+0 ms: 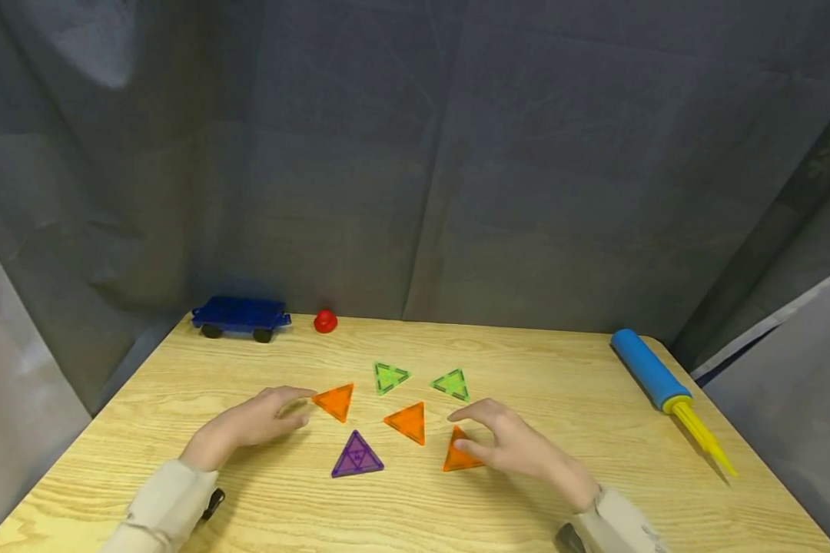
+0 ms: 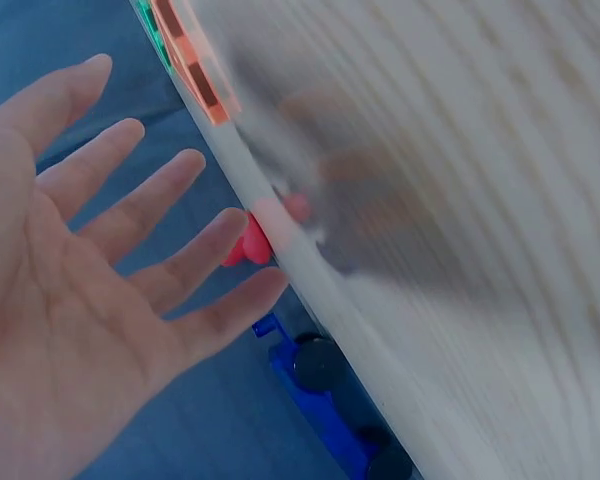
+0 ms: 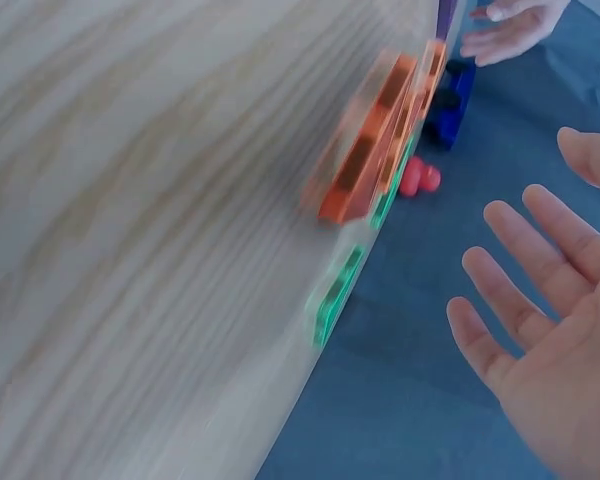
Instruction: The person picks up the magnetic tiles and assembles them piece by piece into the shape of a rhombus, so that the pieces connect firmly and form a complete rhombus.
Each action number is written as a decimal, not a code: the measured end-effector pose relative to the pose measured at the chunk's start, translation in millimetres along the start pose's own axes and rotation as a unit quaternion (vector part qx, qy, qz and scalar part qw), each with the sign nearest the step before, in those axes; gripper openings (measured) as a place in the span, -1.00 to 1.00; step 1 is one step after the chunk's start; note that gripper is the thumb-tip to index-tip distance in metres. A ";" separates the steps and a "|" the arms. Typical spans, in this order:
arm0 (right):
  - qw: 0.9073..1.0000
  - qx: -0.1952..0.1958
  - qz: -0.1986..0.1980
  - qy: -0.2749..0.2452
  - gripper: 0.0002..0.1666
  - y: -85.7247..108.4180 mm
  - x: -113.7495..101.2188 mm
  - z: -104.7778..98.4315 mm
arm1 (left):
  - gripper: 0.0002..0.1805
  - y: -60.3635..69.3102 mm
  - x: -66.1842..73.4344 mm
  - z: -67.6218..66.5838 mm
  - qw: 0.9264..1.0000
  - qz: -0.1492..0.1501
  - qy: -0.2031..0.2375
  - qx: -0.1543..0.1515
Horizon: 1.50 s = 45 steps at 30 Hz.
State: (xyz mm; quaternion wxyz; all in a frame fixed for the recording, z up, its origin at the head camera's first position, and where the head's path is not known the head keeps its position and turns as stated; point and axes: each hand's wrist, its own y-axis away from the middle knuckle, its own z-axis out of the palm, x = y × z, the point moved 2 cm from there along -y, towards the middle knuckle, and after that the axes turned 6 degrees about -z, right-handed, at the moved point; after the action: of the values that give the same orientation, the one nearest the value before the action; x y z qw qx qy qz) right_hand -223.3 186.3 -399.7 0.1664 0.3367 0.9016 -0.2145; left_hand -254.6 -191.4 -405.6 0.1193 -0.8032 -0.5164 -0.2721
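Observation:
Triangular tiles lie flat on the wooden table [image 1: 283, 507]. Three are orange: a left one [image 1: 336, 401], a middle one [image 1: 408, 423] and a right one [image 1: 456, 458]. Two small green tiles [image 1: 390, 378] [image 1: 454, 385] lie behind them, and a purple tile [image 1: 356, 458] is in front. My left hand [image 1: 259, 419] hovers beside the left orange tile, fingers loosely extended; its wrist view shows the palm [image 2: 70, 290] with nothing in it. Above the right orange tile, partly covering it, is my right hand [image 1: 512, 444]. Its spread fingers [image 3: 515, 300] hold nothing in the right wrist view.
At the back left stands a blue toy wagon [image 1: 240, 316] with black wheels, beside a small red rounded object [image 1: 325, 321]. A blue and yellow hand pump [image 1: 646, 369] lies along the right side. Grey cloth [image 1: 526, 169] hangs behind the table.

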 end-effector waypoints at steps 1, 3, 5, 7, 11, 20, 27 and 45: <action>1.000 -0.004 -0.004 0.000 -0.55 -1.7 -1.6 1.9 | -0.48 -0.5 0.5 0.4 1.000 0.006 -0.001 -0.001; 1.000 -0.013 -0.013 0.004 -0.58 -5.0 -4.5 6.0 | -0.48 -1.2 1.4 1.1 1.000 0.013 -0.002 -0.005; 0.999 -0.024 -0.019 0.008 -0.59 -8.2 -7.7 10.1 | -0.47 -1.9 1.7 1.9 1.000 0.010 -0.001 -0.009; 0.999 -0.037 -0.021 0.007 -0.59 -11.7 -11.2 13.8 | -0.46 -2.4 1.9 2.3 1.000 0.007 0.001 -0.013; 0.998 -0.053 -0.030 0.004 -0.57 -18.2 -17.8 20.8 | -0.43 -3.5 2.4 3.1 1.000 0.009 0.013 -0.022; 0.994 -0.089 -0.062 0.001 -0.56 -32.6 -33.0 39.0 | -0.43 -3.6 3.2 6.6 0.999 0.015 0.013 -0.029; 0.990 -0.130 -0.062 0.012 -0.46 -39.7 -43.2 47.5 | -0.42 -6.5 2.5 9.5 1.000 0.002 0.007 -0.030; 0.985 -0.152 -0.078 0.020 -0.43 -50.1 -52.8 51.7 | -0.44 -11.1 6.2 8.8 1.000 -0.008 -0.003 -0.025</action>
State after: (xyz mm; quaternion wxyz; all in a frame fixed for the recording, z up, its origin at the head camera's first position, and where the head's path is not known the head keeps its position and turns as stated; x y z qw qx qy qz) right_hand -211.4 98.1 -406.5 0.1806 0.2406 0.9502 -0.0811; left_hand -259.8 -177.7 -410.4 0.0951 -0.8025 -0.5163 -0.2834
